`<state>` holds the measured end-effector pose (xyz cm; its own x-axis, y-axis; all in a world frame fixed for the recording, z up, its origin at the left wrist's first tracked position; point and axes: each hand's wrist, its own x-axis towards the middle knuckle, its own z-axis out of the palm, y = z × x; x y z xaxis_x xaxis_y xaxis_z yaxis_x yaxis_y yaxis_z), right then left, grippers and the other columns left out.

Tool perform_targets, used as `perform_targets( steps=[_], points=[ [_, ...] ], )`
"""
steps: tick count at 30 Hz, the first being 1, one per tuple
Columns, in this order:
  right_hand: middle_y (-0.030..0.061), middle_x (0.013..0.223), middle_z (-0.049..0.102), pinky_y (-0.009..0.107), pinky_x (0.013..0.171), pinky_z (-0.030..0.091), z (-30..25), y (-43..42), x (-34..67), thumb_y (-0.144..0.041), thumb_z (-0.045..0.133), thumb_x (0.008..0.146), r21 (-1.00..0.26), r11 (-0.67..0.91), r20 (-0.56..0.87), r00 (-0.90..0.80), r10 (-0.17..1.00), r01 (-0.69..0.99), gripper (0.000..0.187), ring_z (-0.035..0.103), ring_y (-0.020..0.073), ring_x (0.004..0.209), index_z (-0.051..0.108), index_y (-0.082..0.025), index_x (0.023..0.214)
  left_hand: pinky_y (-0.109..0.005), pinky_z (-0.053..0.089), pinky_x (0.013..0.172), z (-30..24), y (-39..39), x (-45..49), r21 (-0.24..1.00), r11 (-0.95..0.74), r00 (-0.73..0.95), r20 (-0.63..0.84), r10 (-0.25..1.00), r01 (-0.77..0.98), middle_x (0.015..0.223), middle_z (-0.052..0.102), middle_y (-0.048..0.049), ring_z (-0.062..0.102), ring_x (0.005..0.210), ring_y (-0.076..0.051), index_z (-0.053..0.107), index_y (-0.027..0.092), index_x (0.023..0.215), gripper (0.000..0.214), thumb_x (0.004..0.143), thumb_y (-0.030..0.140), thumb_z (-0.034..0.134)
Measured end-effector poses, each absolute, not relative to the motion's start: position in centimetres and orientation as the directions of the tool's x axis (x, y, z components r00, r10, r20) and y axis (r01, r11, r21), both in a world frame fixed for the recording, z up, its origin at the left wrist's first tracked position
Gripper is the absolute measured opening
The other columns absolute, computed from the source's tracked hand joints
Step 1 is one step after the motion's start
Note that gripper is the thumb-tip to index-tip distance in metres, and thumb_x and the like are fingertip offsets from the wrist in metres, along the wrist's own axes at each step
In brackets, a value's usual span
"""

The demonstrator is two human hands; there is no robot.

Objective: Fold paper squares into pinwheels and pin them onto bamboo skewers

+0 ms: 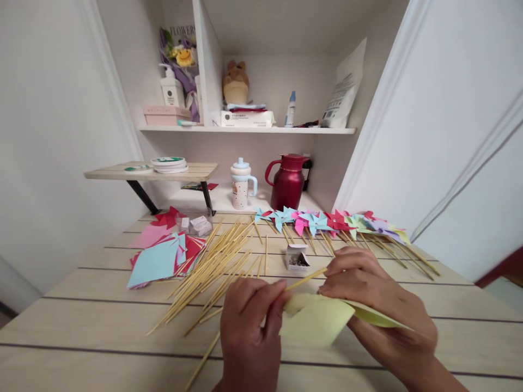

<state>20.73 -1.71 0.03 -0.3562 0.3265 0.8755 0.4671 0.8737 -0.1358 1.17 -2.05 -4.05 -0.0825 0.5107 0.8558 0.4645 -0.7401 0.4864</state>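
Note:
My left hand (254,318) is closed, its thumb and fingertips pinching a thin wooden stick (306,279) that slants up to the right. The stick's far tip reaches the fingers of my right hand (378,296). That hand is closed around a pale yellow-green paper pinwheel (321,320), its folded blades hanging below the stick and partly blurred. Whether the pinwheel is joined to the stick I cannot tell, as my fingers cover the spot. Just beyond my hands stands a small open white box (297,264) of small metal pins.
Many loose sticks (212,261) lie left of centre, beside stacked coloured paper squares (157,264) and a clear box (198,224). Pinwheels on sticks (314,222) line the table's back right. Behind stand a blue-lidded cup (241,188), a red jug (287,182) and a small raised shelf (122,173).

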Motion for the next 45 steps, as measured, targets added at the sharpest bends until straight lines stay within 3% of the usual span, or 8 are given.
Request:
perform_targets(
  steps=[5,18,33,45],
  points=[
    [0.0035,0.079,0.072,0.045,0.08,0.05,-0.1,-1.6,20.7,-0.01,0.06,0.081,-0.137,0.869,0.87,-0.361,0.335,0.476,0.026,0.067,0.0236,0.079,0.069,-0.024,0.101,-0.024,0.054,0.063,-3.5,-2.2,0.8,0.505,-0.719,-0.121,0.848,0.516,0.478,0.077,0.067,0.0003,0.064,0.07,-0.013,0.075,0.023,0.096,0.017,0.084,0.013,0.069],
    [0.0029,0.078,0.07,0.046,0.081,0.049,0.2,-1.8,20.7,-0.008,0.058,0.081,-0.138,0.872,0.878,-0.35,0.327,0.47,0.027,0.064,0.0234,0.081,0.068,-0.023,0.101,-0.026,0.052,0.071,-3.1,-2.5,0.3,0.385,-0.72,-0.057,0.899,0.435,0.577,0.08,0.068,0.0016,0.061,0.075,-0.013,0.072,0.022,0.091,0.018,0.082,0.008,0.07],
    [0.0032,0.08,0.071,0.046,0.082,0.049,-0.1,-1.8,21.0,-0.007,0.06,0.079,-0.141,0.873,0.878,-0.348,0.328,0.466,0.027,0.065,0.0238,0.083,0.069,-0.021,0.101,-0.028,0.05,0.07,-3.6,-2.3,0.5,0.392,-0.735,-0.084,0.904,0.419,0.552,0.081,0.067,0.0018,0.061,0.075,-0.014,0.07,0.023,0.096,0.02,0.084,0.007,0.066],
    [0.0031,0.081,0.071,0.045,0.086,0.048,0.1,-1.9,20.7,-0.004,0.06,0.078,-0.132,0.863,0.885,-0.334,0.324,0.489,0.026,0.064,0.0227,0.086,0.068,-0.02,0.097,-0.027,0.048,0.07,-2.5,-2.9,0.0,0.284,-0.76,0.042,0.925,0.378,0.585,0.081,0.067,0.003,0.06,0.074,-0.011,0.07,0.02,0.095,0.022,0.084,0.004,0.062]
  ],
)
